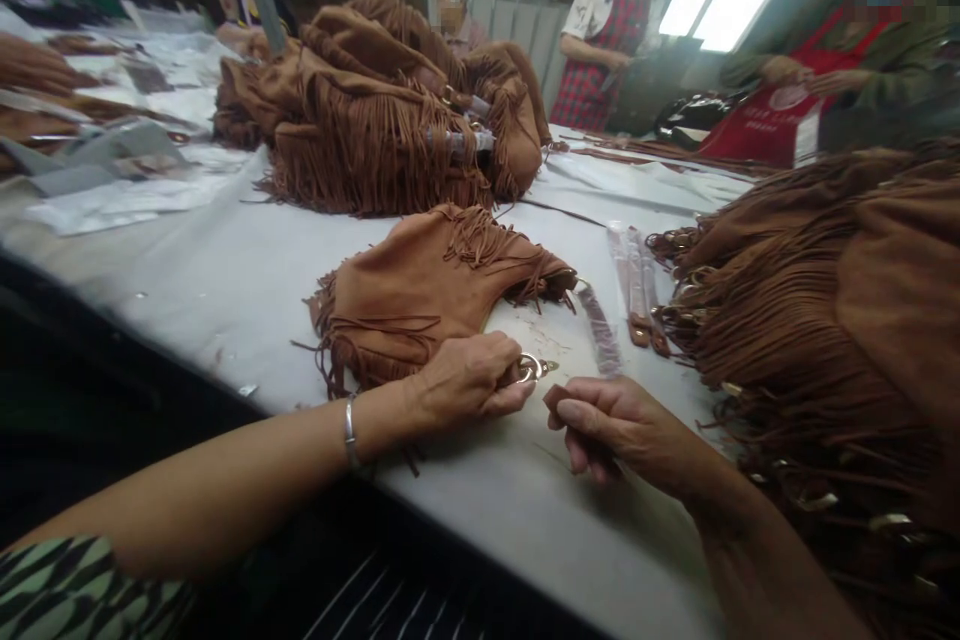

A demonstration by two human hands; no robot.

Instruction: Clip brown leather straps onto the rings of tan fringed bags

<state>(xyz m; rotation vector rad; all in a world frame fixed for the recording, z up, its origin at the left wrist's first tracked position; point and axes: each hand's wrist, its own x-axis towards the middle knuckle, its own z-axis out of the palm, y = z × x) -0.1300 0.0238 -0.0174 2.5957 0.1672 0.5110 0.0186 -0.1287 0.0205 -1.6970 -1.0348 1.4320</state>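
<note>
A brown suede bag with fringe [427, 295] lies on the white table [225, 270] in front of me. My left hand [469, 380] rests on its near corner, fingers closed around a metal ring [531, 367] at the bag's edge. My right hand [615, 425] sits just to the right of the ring, fingers pinched on the end of a brown strap [559, 398]. A silver bangle circles my left wrist.
A heap of fringed bags [390, 110] sits further back, and another stack [825, 320] fills the right side. Wrapped straps [634, 285] lie between them. Other people in red aprons [607, 30] work at the far side. Plastic sheets [112, 190] lie at the left.
</note>
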